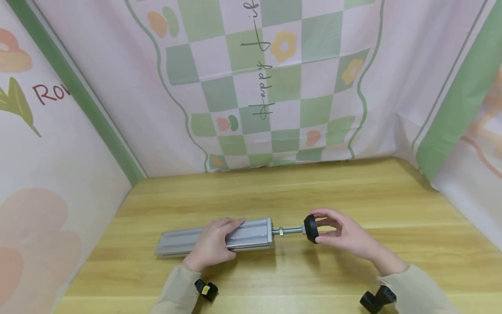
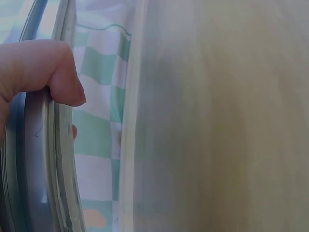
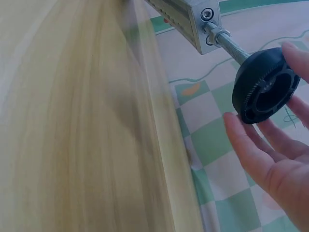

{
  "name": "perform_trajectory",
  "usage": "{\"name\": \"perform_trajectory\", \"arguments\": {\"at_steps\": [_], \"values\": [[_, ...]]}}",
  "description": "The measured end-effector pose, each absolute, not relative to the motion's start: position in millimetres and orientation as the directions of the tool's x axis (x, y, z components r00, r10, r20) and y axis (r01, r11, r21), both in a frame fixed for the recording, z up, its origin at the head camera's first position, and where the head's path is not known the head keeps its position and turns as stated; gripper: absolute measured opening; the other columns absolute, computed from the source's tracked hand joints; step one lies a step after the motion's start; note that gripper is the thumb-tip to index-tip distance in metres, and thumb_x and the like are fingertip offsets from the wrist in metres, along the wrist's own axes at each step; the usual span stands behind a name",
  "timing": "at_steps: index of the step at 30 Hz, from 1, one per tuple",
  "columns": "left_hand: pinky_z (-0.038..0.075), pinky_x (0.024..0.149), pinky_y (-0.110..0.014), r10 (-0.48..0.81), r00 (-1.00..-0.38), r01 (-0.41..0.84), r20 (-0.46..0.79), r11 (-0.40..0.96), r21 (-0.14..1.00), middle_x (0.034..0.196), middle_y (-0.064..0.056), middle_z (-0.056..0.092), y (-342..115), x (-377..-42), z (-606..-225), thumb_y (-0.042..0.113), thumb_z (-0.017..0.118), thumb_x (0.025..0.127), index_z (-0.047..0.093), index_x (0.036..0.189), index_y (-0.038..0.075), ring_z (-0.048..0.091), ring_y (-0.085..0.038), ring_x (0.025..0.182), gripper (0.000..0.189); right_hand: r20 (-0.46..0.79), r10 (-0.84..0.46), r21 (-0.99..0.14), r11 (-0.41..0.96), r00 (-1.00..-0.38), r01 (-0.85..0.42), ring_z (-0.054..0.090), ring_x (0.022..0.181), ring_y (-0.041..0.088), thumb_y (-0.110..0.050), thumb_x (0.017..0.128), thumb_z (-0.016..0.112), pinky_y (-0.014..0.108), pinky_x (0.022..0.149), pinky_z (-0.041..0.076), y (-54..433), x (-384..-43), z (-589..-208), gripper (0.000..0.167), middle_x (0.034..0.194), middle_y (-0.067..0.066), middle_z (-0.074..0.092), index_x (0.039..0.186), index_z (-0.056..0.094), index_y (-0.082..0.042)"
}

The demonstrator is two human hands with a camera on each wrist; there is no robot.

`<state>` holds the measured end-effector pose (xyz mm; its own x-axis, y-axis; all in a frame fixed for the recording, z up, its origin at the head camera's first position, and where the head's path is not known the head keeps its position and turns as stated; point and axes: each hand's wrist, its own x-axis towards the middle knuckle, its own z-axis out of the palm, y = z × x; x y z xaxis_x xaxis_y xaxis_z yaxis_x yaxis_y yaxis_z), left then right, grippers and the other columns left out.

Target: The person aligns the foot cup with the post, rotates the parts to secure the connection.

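Observation:
A silver aluminium profile (image 1: 251, 235) lies lengthwise above the wooden table, its end plate facing right. My left hand (image 1: 213, 244) grips it across the middle, thumb on the near side; the left wrist view shows a bent finger (image 2: 60, 72) over its edge. From the end plate a threaded rod (image 1: 292, 230) sticks out, with a nut (image 1: 281, 231) close to the plate. On the rod's outer end sits a black round levelling foot (image 1: 311, 229). My right hand (image 1: 345, 233) pinches this foot by its rim. In the right wrist view the foot's hollow ribbed underside (image 3: 270, 92) faces the palm.
The wooden table (image 1: 313, 279) spreads beneath both hands. Behind it hangs a green-and-white checked cloth (image 1: 286, 104), and patterned curtains (image 1: 39, 174) close off the left and right sides. A small black camera mount is on each wrist.

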<state>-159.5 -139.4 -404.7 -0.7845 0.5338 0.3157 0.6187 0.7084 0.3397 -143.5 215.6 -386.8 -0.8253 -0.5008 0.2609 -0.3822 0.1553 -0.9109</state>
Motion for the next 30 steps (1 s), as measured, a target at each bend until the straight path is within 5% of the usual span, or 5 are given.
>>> {"name": "perform_trajectory", "arguments": {"at_steps": [5,19,30], "values": [[0.05,0.086,-0.041,0.541,-0.784,0.619,0.303,0.716,0.324,0.112,-0.001,0.064,-138.8,-158.9,-404.6,0.008,0.078,0.054,0.055,0.134,0.015,0.06,-0.017,0.097,0.084,0.236,-0.454,-0.893,0.248,-0.859,-0.376,0.059,0.094,0.002,-0.003,0.084,0.065,0.027,0.073,0.056,213.5,-143.3,-383.1,0.051,0.117,0.03,0.053,0.129,0.044,0.011],[0.049,0.086,-0.04,0.547,-0.778,0.627,0.309,0.711,0.319,0.11,0.001,0.064,-139.6,-157.2,-406.4,0.007,0.078,0.052,0.056,0.134,0.015,0.06,-0.014,0.093,0.085,0.025,-0.429,-0.962,0.234,-0.903,-0.138,0.064,0.074,0.012,-0.016,0.098,0.044,0.036,0.066,0.057,208.3,-145.2,-386.5,0.047,0.098,0.02,0.064,0.126,0.037,0.021],[0.049,0.087,-0.041,0.546,-0.781,0.623,0.303,0.718,0.311,0.111,0.0,0.064,-140.3,-156.6,-406.6,0.009,0.078,0.052,0.054,0.135,0.016,0.06,-0.016,0.096,0.086,-0.013,-0.462,-0.969,0.225,-0.887,-0.103,0.066,0.079,0.016,-0.019,0.099,0.041,0.041,0.068,0.057,208.7,-145.5,-386.9,0.049,0.105,0.028,0.061,0.127,0.034,0.021]]}}
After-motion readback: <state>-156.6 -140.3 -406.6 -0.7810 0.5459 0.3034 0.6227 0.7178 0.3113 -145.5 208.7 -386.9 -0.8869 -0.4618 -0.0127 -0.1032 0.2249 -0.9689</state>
